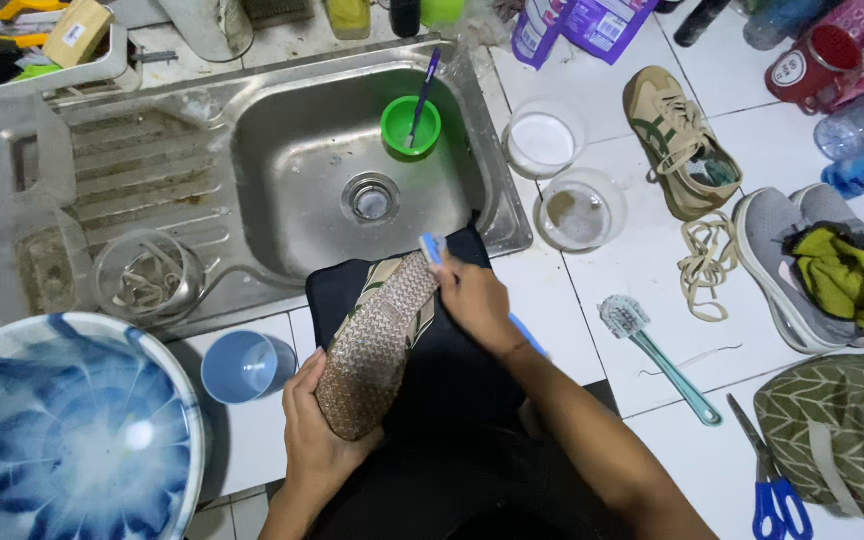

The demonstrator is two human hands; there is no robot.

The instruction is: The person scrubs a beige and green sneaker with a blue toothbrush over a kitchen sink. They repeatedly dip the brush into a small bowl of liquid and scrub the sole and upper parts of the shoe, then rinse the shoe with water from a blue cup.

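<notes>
My left hand (310, 425) grips the heel end of a tan shoe (377, 340) turned sole-up, its patterned rubber sole facing me, over a dark cloth (452, 370) on my lap. My right hand (472, 300) holds a small blue brush (433, 247) against the toe end of the sole. The brush handle is mostly hidden in my fist; a blue bit shows behind my wrist.
A steel sink (282, 160) holds a green cup (411, 126) with a toothbrush. Two clear bowls (577, 210), a second tan shoe (680, 140), loose laces (709, 265), a teal brush (657, 355), grey shoe (802, 265), scissors (772, 490), blue cup (244, 366) and blue-patterned basin (62, 430) lie around.
</notes>
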